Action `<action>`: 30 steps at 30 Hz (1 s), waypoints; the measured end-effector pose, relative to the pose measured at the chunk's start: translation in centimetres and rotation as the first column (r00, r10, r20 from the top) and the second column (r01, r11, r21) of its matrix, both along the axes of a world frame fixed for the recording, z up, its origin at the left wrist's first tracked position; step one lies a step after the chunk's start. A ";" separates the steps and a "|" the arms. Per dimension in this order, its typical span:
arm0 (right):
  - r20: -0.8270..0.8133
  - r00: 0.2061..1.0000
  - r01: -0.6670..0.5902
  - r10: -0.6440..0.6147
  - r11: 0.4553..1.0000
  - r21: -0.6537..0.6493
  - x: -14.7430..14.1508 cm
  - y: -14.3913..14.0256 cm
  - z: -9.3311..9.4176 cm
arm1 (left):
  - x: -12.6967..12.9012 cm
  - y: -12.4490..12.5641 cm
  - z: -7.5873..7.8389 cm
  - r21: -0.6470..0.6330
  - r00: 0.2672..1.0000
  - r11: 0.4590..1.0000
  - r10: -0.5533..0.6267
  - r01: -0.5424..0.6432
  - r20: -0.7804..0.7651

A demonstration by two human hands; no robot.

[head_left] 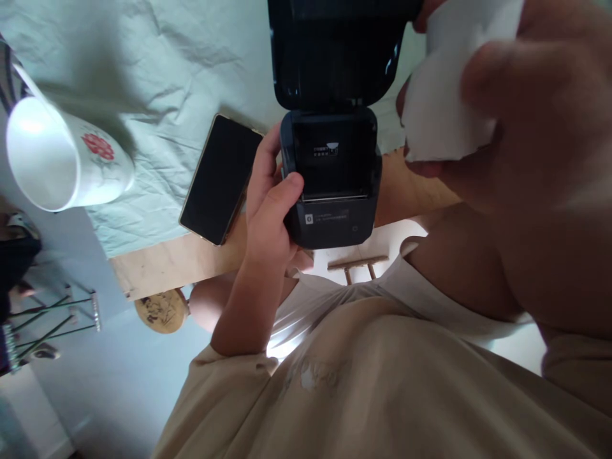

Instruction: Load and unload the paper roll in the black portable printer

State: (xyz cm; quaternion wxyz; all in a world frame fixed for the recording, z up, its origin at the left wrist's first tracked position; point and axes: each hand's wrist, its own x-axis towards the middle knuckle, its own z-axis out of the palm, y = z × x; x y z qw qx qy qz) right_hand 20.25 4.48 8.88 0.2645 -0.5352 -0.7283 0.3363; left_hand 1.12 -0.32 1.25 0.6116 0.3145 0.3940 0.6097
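Two hands: both busy around one black label printer (329,185), lid swung open, paper bay bare.
Left hand (270,210): grip closed around the printer's left side, thumb on the front lip of the bay, fingers behind; it carries the printer above the counter (167,261) edge.
Right hand (507,127): close to the lens and blurred, grip curled around a white paper roll (444,108), just right of the printer's open lid.
Printer's place: held in the air, near the counter's edge, over the person's lap.
Phone (220,178): lies face up, screen dark, just left of the printer, on the pale green cloth (157,83).
Mug (62,159): white with a red flower, well left of the printer.
Doing it well: I judge the left grip should hold the printer level and steady, with the thumb kept clear of the bay, while the roll lines up square with the opening.
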 end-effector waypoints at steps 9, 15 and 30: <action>0.139 0.978 -0.192 0.155 0.929 0.315 1.0 0.4 -1.3 | 0.1 0.0 0.4 -0.019 0.999 1.000 0.006 -0.007 -0.040; 0.284 0.958 -0.096 0.038 0.977 0.192 0.6 0.0 -1.5 | 0.0 -0.1 0.3 -0.046 1.000 0.999 0.005 -0.006 -0.024; 0.268 0.963 -0.012 -0.033 0.986 0.167 0.6 0.0 -1.8 | 0.2 -0.1 0.3 -0.044 1.000 0.999 0.015 -0.016 -0.021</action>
